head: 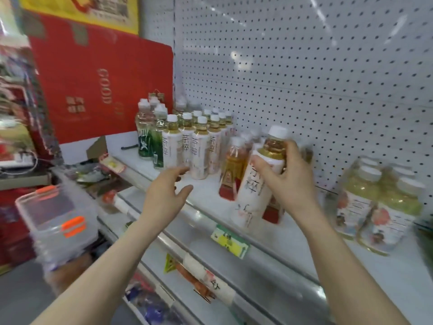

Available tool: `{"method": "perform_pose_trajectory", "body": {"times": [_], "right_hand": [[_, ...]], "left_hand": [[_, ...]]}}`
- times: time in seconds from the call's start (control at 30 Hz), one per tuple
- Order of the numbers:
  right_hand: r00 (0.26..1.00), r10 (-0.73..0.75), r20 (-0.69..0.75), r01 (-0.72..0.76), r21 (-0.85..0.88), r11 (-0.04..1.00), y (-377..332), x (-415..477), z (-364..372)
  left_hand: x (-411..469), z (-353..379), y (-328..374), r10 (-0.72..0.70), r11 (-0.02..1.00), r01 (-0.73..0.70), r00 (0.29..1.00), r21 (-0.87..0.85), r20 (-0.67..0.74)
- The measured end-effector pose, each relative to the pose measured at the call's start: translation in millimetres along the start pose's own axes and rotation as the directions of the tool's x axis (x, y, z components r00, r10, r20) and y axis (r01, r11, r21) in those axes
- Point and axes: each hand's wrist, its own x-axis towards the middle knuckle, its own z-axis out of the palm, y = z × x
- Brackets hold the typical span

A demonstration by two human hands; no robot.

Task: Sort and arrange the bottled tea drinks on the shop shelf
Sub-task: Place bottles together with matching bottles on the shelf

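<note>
White-labelled tea bottle (255, 181) tilted above the shelf (269, 233) (white cap).

Left of the white dotted pegboard (304, 66) stands a red box (93, 90); bottles (187, 141) before it wear white caps, cream labels.

Shop corner with a pegboard wall and metal shelving

A white pegboard back panel (304, 66) is catching streaks of overhead light, a red cardboard box (103, 85) is leaning against it at left, and a clear plastic tub (58, 221) with orange clips is sitting lower left.
</note>
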Motion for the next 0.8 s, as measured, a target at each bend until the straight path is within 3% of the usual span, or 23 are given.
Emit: {"method": "perform_pose_trajectory", "body": {"times": [0.17,0.4,0.57,0.8], "right_hand": [[0.997,0.023,0.080,-0.027,0.058,0.998,-23,37,101],[0.974,0.068,0.215,-0.056,-0.063,0.996,-21,100,187],[0.973,0.055,0.223,-0.036,-0.085,0.996,-9,113,211],[0.965,0.081,0.251,-0.010,-0.272,0.962,-6,122,209]], "left_hand": [[52,-35,-60,-0.017,0.999,0.017,1.000,0.042,0.001],[130,-34,-96,0.009,0.999,-0.009,1.000,0.052,0.005],[175,-16,-98,0.060,0.998,-0.060,0.998,-0.021,-0.012],[192,-1,-116,0.115,0.993,-0.115,0.993,0.003,0.005]]}}
